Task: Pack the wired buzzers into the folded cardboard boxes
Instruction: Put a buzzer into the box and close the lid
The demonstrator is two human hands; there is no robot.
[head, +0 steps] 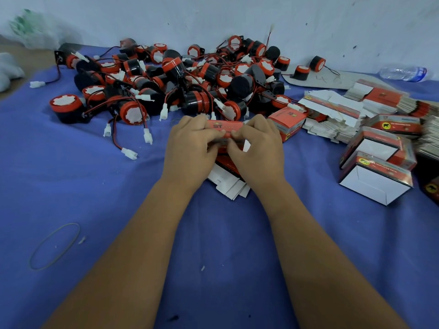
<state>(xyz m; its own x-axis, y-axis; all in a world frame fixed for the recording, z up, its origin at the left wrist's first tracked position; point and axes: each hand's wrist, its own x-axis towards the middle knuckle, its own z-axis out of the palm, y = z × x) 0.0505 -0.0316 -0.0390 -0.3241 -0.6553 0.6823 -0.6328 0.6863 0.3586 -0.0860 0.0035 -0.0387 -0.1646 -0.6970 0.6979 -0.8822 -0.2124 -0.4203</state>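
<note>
At twelve o'clock from the wrists, left hand [190, 141] and right hand [257, 143] both pinch a red cardboard box [224, 129]: light, thin, easily creased, best held by its edges. Wired buzzers [166, 81] lie heaped beyond, probably rigid, with snag-prone leads.

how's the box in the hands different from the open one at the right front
The held box is pinched between left hand and right hand, lifted off the cloth and mostly hidden. The open box lies free on the cloth, squared up, its white inside showing. Both are red printed cardboard.
</note>
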